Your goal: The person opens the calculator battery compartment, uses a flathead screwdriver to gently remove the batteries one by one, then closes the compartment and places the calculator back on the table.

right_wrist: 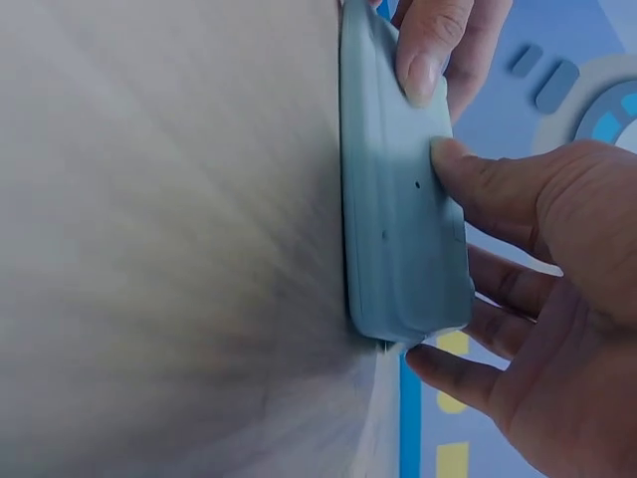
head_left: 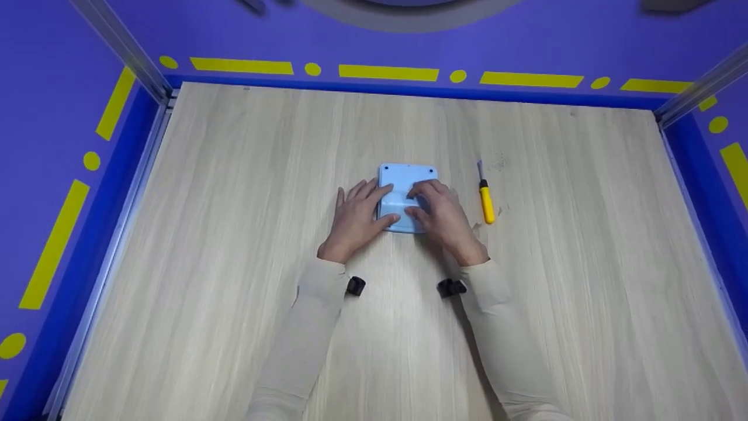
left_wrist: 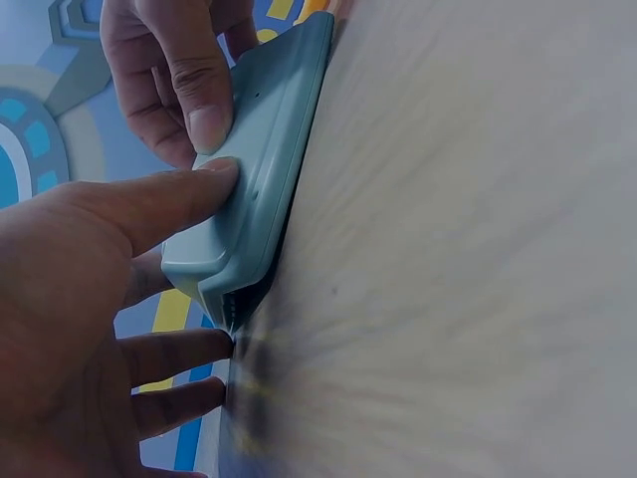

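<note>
A light-blue flat plastic case (head_left: 403, 177) lies on the table, perhaps a calculator with its back up; small dark dots mark its two far corners. On its left side, the thumb and index finger of my left hand (head_left: 356, 215) rest on the upper face. The other fingers spread out beside it, two reaching the tabletop in the left wrist view. My right hand (head_left: 444, 217) comes from the right, its thumb touching the case (right_wrist: 403, 229) and its bent fingers over the middle. Little holes dot the surface in both wrist views.
To the right of the case lies a screwdriver (head_left: 486, 199) with a yellow handle, its shaft pointing away. Dark specks (head_left: 499, 162) are scattered near it. Blue panels (head_left: 397, 47) with yellow markings border the wooden table (head_left: 234, 204) at the back and sides.
</note>
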`<state>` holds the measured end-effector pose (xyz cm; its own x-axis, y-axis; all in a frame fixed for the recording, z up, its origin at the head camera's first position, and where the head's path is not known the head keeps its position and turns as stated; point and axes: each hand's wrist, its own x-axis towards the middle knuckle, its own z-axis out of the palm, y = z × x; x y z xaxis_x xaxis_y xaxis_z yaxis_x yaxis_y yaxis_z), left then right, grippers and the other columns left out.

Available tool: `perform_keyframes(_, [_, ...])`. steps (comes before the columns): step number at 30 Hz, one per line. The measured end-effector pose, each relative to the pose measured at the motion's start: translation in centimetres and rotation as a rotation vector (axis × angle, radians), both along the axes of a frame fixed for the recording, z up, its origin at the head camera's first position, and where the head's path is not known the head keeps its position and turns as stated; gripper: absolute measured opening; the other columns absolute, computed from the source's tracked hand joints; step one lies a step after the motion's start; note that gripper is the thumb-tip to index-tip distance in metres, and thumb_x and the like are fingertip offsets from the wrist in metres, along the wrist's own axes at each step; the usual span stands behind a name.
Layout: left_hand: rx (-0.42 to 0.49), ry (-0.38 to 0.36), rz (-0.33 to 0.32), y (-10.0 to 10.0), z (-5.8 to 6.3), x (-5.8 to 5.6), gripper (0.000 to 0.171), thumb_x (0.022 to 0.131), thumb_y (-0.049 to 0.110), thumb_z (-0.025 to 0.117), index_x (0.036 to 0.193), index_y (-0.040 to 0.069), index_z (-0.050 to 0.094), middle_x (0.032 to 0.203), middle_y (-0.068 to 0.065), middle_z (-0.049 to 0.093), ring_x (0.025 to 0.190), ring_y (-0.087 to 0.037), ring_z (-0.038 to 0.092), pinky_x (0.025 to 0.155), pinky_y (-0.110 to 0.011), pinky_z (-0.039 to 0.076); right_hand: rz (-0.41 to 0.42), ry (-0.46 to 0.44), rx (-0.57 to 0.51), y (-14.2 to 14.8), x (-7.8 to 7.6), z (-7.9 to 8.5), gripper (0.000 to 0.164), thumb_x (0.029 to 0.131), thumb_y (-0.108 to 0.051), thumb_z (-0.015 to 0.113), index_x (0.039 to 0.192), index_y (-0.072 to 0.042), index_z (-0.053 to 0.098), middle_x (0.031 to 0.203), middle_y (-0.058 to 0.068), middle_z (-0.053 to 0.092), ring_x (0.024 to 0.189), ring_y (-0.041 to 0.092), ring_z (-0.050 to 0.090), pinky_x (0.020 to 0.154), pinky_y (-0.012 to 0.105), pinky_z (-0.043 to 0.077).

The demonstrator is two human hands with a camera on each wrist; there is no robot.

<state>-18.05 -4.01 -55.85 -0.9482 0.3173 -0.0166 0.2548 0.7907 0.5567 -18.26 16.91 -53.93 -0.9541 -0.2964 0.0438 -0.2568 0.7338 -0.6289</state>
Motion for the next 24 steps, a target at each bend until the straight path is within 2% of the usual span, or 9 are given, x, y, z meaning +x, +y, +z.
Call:
perform_keyframes(14, [0.014, -0.013, -0.001, -0.02, 0.14, -0.07, 0.068, 0.102, 0.049, 0.07, 0.16, 0.019, 0.051, 0.168, -0.014, 0.039, 0.156, -0.036, 0.03, 0.124, -0.07, 0.009, -0.026, 0.006, -0.009, -0.3, 0.11, 0.2, 0.027, 0.099, -0.011, 0.077, 0.124, -0.005, 0.066, 0.133, 0.014, 0.063, 0.128, 0.031, 0.056, 0.115, 0.048, 0.043])
perform_keyframes(24, [0.029, 0.002, -0.003, -0.1, -0.03, 0.08, 0.067, 0.101, 0.047, 0.071, 0.159, 0.017, 0.053, 0.166, -0.016, 0.042, 0.155, -0.038, 0.032, 0.123, -0.071, 0.011, -0.023, 0.043, -0.011, -0.39, 0.18, 0.45, 0.033, 0.094, -0.005, 0.082, 0.122, -0.001, 0.066, 0.122, 0.016, 0.067, 0.117, 0.034, 0.058, 0.108, 0.048, 0.048])
